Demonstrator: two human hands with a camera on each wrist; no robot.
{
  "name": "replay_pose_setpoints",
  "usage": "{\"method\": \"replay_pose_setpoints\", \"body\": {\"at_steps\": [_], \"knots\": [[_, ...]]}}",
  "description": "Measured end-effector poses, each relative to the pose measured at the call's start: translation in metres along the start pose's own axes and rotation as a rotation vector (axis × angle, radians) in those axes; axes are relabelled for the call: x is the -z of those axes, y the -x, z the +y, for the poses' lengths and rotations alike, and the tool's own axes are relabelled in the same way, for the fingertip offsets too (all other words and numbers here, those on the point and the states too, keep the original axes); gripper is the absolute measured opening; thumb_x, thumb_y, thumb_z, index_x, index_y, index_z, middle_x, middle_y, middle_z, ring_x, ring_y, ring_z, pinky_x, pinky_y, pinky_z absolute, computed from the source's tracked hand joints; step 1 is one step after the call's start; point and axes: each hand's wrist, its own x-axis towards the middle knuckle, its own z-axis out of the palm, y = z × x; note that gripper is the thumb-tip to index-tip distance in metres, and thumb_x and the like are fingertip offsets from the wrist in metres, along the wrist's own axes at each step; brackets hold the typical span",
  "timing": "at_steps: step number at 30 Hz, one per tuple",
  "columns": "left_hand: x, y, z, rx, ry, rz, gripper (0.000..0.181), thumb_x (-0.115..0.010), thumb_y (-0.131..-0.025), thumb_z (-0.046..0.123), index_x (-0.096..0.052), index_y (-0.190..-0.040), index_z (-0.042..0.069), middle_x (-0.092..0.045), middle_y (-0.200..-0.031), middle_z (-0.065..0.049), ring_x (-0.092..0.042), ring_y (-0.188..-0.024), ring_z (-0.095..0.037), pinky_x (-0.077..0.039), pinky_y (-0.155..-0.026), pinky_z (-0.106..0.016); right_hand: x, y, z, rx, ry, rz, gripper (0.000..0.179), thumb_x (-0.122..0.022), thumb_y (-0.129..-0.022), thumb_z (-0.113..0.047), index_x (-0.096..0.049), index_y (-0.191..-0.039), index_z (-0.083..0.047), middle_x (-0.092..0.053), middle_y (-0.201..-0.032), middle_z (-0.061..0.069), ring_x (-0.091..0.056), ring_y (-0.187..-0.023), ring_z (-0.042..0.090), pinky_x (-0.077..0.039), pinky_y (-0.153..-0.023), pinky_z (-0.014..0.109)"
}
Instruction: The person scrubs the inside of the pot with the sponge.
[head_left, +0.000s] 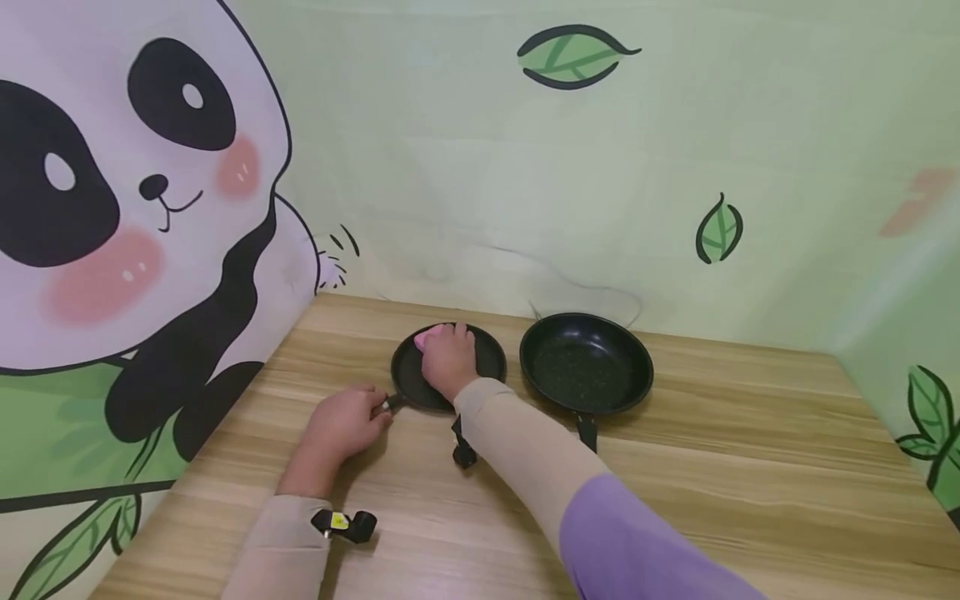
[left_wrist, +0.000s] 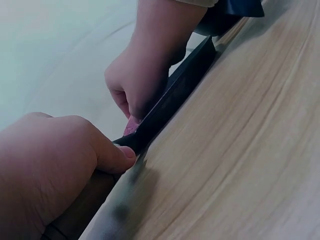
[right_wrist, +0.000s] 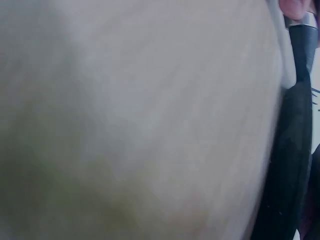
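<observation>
A small, shallow black frying pan (head_left: 489, 358) lies on the wooden table. My left hand (head_left: 341, 423) grips its handle (head_left: 395, 402), thumb along the top in the left wrist view. Over the pan's inner face, my right hand (head_left: 452, 362) holds a pink cloth or sponge (head_left: 426, 337) against the surface; most of the pink piece is hidden under the fingers. In the left wrist view the right hand (left_wrist: 142, 75) leans over the pan's rim, with a bit of pink (left_wrist: 131, 126) below it. The right wrist view catches the pan's dark side (right_wrist: 287, 165) along its right edge.
A larger, deeper black frying pan (head_left: 585, 362) stands just right of the small one, its handle (head_left: 588, 432) pointing toward me, near my right forearm. A backdrop (head_left: 450, 167) with a panda and leaves rises behind the table (head_left: 750, 450) and at its sides.
</observation>
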Motion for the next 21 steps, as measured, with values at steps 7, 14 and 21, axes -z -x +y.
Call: {"method": "replay_pose_setpoints", "body": {"at_steps": [7, 14, 21], "knots": [[0.001, -0.001, 0.004, -0.016, -0.012, 0.0, 0.018, -0.07, -0.09, 0.024, -0.06, -0.078, 0.014, -0.048, -0.074, 0.0, -0.045, -0.06, -0.02, -0.041, -0.057, -0.04, 0.009, 0.005, 0.013, 0.223, -0.05, -0.014, 0.021, -0.054, -0.102, -0.029, -0.072, -0.109, -0.021, -0.068, -0.117, 0.0, -0.054, -0.111, 0.027, -0.044, -0.09, 0.041], [0.002, -0.002, 0.005, 0.013, 0.009, -0.002, 0.016, -0.07, -0.09, 0.024, -0.061, -0.079, 0.015, -0.049, -0.075, 0.0, -0.047, -0.061, -0.021, -0.042, -0.056, -0.042, 0.022, 0.014, 0.025, 0.454, -0.138, -0.093, 0.023, -0.053, -0.102, -0.024, -0.07, -0.117, -0.022, -0.068, -0.116, -0.006, -0.053, -0.101, 0.021, -0.043, -0.088, 0.034], [0.001, -0.002, 0.005, 0.047, 0.029, -0.01, 0.016, -0.069, -0.089, 0.027, -0.072, -0.097, 0.013, -0.053, -0.08, -0.001, -0.052, -0.065, -0.023, -0.046, -0.06, -0.046, 0.033, 0.033, 0.037, 0.58, -0.157, -0.156, 0.025, -0.058, -0.101, -0.028, -0.072, -0.121, -0.021, -0.068, -0.119, -0.006, -0.052, -0.096, 0.02, -0.043, -0.086, 0.032]]}}
